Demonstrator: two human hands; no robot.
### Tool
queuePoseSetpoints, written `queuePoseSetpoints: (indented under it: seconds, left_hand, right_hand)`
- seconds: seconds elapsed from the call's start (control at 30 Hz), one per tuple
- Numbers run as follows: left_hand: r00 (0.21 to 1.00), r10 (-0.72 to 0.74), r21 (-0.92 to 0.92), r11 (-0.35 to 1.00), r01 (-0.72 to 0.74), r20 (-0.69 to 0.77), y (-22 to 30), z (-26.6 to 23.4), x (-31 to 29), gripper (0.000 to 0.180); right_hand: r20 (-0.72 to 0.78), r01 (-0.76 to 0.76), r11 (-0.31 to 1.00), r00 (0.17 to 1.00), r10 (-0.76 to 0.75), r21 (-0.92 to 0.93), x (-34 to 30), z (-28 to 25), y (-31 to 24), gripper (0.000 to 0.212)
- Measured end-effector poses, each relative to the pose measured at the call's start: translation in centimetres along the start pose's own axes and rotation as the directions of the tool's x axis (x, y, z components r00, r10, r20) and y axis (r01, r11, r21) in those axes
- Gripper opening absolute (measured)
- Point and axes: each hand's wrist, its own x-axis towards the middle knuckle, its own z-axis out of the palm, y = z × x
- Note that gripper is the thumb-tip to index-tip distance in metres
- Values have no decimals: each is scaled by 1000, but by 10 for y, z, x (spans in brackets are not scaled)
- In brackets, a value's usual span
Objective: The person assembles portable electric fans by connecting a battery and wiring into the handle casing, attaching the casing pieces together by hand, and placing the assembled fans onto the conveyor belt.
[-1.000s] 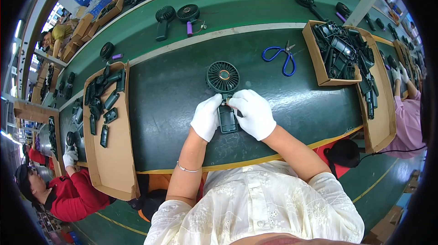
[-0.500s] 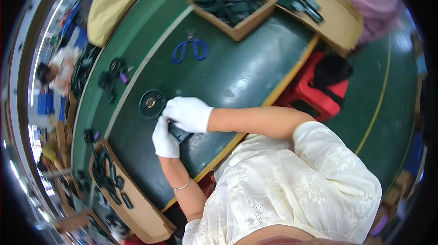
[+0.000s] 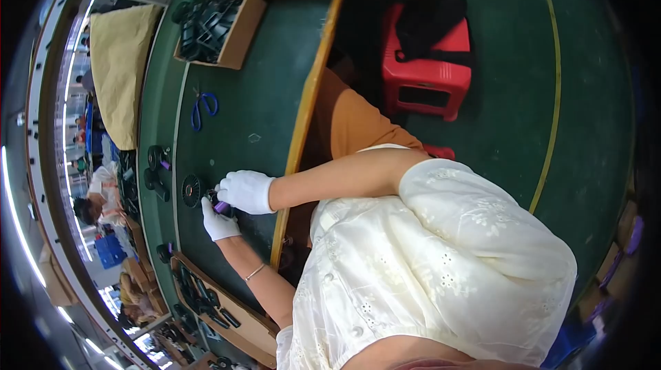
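Observation:
Both my hands wear white gloves and meet over a small dark part with a purple piece (image 3: 221, 207) on it. My left hand (image 3: 219, 224) grips it from the near side, fingers closed. My right hand (image 3: 246, 191) is closed on the same part from above and hides much of it. A round black ribbed disc with a copper-coloured ring (image 3: 192, 191) sits just left of my fingertips, attached to the part or merely beside it, I cannot tell. Blue-handled scissors (image 3: 204, 109) lie farther up the green table.
A cardboard box (image 3: 237, 36) of dark plastic parts stands at the far end. A cardboard tray (image 3: 234, 301) with more parts lies near my left forearm. Small black fan-like pieces (image 3: 158, 158) rest along the left strip. A red stool (image 3: 427, 70) stands beyond the yellow table edge (image 3: 313, 94).
The view has swung, so the table appears farther left and more upright. My hands remain together on the part, and its purple piece now shows between them.

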Motion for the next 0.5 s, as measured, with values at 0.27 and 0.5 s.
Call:
queuePoseSetpoints:
  seconds: [0.27,0.5]
  left_hand:
    - [997,33,46,998,-31,-63,-1,-9,-7,42]
    - [998,38,12,999,-37,-50,1,-20,1,37]
  right_hand:
    - [49,22,1000,999,-21,-22,-5,3,-5,20]
    - [18,19,1000,1000,-20,4,-5,-1,-8,17]
